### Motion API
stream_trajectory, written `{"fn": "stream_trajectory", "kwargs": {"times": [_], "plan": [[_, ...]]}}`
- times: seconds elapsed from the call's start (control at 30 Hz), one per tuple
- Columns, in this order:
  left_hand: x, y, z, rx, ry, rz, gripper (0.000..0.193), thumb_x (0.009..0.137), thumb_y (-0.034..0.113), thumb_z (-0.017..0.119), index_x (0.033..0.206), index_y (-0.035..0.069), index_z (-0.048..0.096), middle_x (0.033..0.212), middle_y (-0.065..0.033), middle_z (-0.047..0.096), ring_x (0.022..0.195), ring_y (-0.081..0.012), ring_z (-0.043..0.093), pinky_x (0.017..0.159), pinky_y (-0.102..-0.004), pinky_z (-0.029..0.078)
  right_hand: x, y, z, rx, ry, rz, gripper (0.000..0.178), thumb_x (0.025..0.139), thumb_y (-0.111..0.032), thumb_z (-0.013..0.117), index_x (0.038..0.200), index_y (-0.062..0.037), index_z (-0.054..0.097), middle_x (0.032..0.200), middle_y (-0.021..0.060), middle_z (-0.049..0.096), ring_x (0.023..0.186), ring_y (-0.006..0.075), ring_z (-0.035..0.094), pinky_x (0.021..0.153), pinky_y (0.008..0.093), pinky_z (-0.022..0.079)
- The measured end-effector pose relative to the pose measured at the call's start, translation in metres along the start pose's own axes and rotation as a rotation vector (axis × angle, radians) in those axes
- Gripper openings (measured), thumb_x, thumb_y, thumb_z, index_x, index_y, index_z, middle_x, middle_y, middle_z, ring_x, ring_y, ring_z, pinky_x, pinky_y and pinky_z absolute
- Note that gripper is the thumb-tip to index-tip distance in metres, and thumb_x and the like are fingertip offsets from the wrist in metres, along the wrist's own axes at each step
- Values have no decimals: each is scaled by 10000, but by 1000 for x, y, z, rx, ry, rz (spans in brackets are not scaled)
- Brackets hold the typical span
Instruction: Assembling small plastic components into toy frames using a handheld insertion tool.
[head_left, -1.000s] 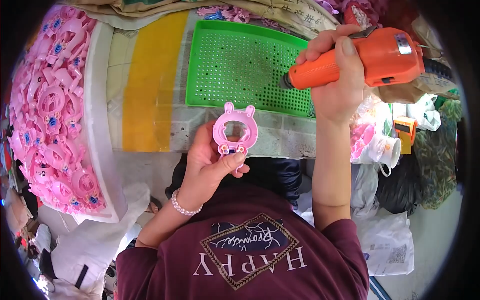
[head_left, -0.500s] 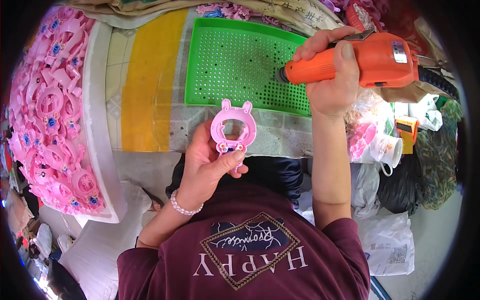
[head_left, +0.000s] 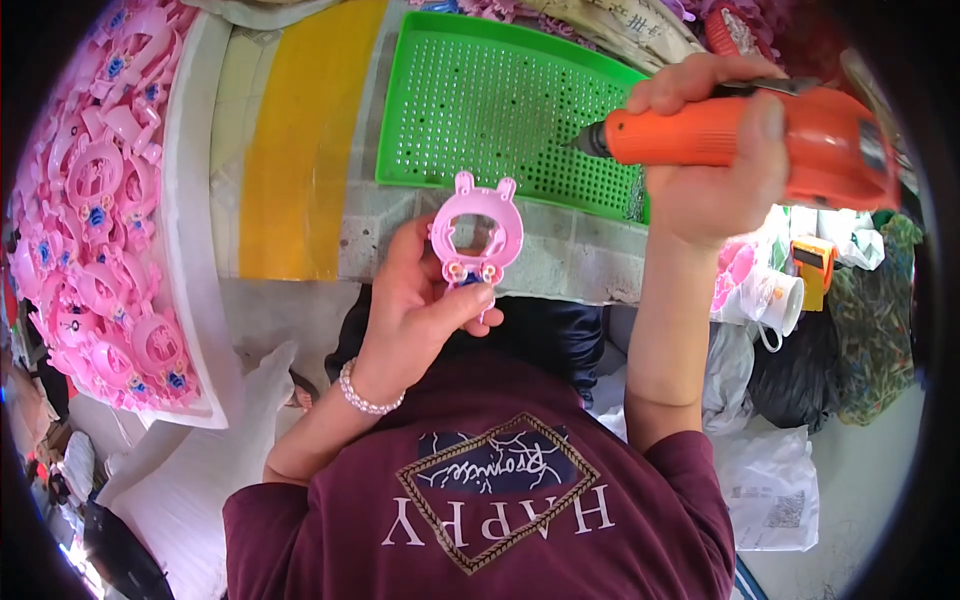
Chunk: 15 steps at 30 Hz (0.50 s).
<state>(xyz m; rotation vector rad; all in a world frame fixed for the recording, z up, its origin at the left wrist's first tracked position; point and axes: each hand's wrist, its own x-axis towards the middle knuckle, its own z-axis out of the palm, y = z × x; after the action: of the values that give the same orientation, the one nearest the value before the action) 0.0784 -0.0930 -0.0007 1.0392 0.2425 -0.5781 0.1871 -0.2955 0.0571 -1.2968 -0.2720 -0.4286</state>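
Between the thumb and fingers of my left hand (head_left: 425,295) is a pink plastic toy part (head_left: 510,232), a ring with two small ears at the top and a blue piece near its base. My right hand (head_left: 715,190) is wrapped round an orange electric screwdriver (head_left: 670,135), its dark tip pointing left over a green perforated tray (head_left: 400,120). Small metal bits, too small to name surely, lie at the tray's right end, close to my right hand. The toy part is in front of the tray's near edge, apart from the screwdriver tip.
A white foam box (head_left: 195,330) at the left is heaped with similar pink parts (head_left: 95,215). Yellow tape (head_left: 300,150) covers part of the worktop. To the right are a white mug (head_left: 785,300), a black bag (head_left: 795,370) and a white package (head_left: 770,490).
My right hand has moved right with the screwdriver, drawing its tip back. My left hand has shifted slightly right with the pink part. The whole view has tilted a little.
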Motion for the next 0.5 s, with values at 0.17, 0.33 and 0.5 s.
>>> {"fn": "stream_trajectory", "kwargs": {"times": [0.17, 0.33, 0.5], "plan": [[5, 0, 3, -8, -16, -16, 576, 824, -13, 619, 1304, 22, 303, 1037, -116, 593, 720, -172, 657, 555, -244, 546, -24, -44, 3, 236, -204, 89, 520, 841, -530, 467, 1178, -134, 502, 908, 62, 459, 745, 208, 457, 699, 380, 356], [2, 2, 0, -36, 25, 14, 580, 819, -14, 627, 1296, -11, 297, 1019, -129, 603, 715, -181, 662, 554, -251, 550, -48, -48, 11, 270, -488, 107, 605, 811, -542, 602, 1244, -152, 441, 961, 46, 474, 769, 186, 511, 724, 370, 383], [3, 1, 4, -61, 2, 18, 584, 813, -13, 633, 1290, -24, 297, 1006, -131, 609, 707, -182, 662, 551, -250, 553, -61, -48, 14, 305, -543, 125, 626, 803, -523, 662, 1259, -168, 421, 983, 41, 500, 789, 184, 547, 753, 380, 418]]}}
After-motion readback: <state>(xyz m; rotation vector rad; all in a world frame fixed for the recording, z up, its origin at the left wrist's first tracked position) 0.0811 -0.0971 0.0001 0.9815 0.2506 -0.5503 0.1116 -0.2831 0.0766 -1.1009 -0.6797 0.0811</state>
